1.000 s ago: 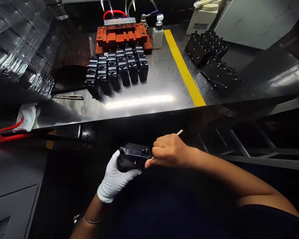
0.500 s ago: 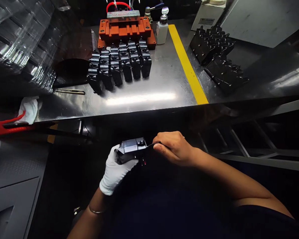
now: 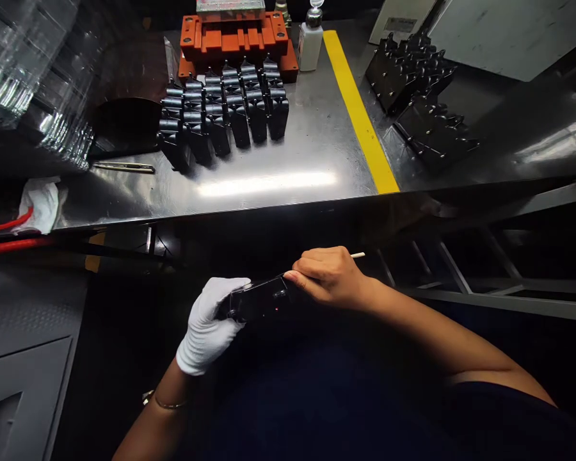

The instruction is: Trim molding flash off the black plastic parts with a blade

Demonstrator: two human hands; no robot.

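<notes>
My left hand (image 3: 206,326), in a white glove, grips a black plastic part (image 3: 259,299) below the front edge of the steel table (image 3: 269,186). My bare right hand (image 3: 329,275) pinches a thin white stick (image 3: 358,255) and presses its tip against the part's right end. On the table stand several matching black parts in rows (image 3: 223,115) in front of an orange fixture (image 3: 235,38).
A yellow stripe (image 3: 358,115) crosses the table. Right of it lie more black parts (image 3: 420,96). A white bottle (image 3: 310,45) stands by the fixture. Clear plastic trays (image 3: 33,77), a metal tool (image 3: 123,167), a white cloth (image 3: 41,203) and a red tool (image 3: 7,237) are at left.
The part has been turned in my left hand to lie flatter. My right hand has shifted the stick along it. The view has dropped a little toward my lap.
</notes>
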